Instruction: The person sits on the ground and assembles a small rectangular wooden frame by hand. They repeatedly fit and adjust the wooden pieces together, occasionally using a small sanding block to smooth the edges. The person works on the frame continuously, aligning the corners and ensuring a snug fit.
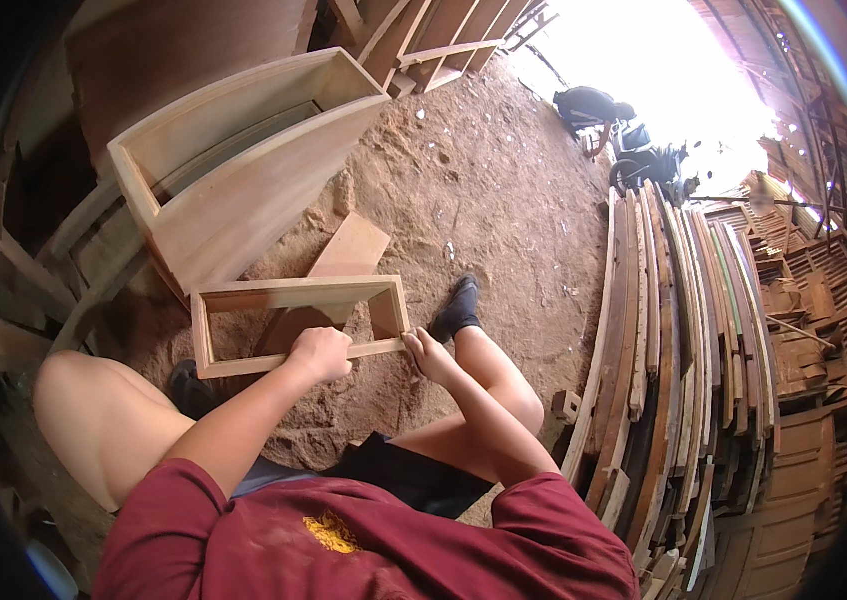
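Observation:
A rectangular wooden frame (299, 287) with deep sides and an open middle lies in front of me, between my legs. My left hand (319, 355) is closed over its near rail, fingers wrapped round the wood. At the near right corner, my right hand (428, 357) is closed with its fingertips against the frame's edge. What those fingers pinch, if anything, is too small and hidden to tell. Beyond the frame's far rail lies a flat piece of board (352, 246), and the ground shows through the frame's opening.
A long open wooden box (243, 195) stands at the far left. Stacked timber planks (658, 340) run along the right side. A parked motorcycle (633, 150) stands near the bright opening at the back. Shelf-like wooden frames (433, 45) stand behind on the dirt floor (503, 190).

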Available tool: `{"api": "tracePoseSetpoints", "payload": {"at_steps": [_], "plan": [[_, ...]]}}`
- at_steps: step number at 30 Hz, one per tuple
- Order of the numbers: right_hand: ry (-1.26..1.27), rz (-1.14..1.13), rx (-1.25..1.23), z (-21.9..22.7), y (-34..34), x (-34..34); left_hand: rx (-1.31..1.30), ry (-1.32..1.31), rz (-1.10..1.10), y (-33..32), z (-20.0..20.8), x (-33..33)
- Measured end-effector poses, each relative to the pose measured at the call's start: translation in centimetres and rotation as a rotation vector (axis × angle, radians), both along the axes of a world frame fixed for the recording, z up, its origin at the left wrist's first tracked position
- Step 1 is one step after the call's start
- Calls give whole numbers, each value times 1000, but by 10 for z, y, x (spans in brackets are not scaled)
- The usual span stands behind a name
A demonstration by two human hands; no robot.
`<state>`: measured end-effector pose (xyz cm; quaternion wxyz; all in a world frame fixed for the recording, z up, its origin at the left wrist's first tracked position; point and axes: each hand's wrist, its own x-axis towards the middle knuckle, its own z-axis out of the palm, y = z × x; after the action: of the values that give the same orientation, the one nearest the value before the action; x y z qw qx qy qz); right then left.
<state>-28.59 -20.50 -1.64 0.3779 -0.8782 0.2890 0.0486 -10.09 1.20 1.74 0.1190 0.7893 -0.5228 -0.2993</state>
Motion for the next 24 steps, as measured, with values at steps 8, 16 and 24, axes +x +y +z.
{"api": "tracePoseSetpoints", "payload": {"at_steps": [8,16,24], "plan": [[-99,89,-229,-7,-13,19,-15,7,-2,-2,3,-2],[3,89,-208,15,-5,26,-21,-13,-7,0,2,2],[55,59,-155,20,7,17,-22,3,25,4,-6,5]]}}
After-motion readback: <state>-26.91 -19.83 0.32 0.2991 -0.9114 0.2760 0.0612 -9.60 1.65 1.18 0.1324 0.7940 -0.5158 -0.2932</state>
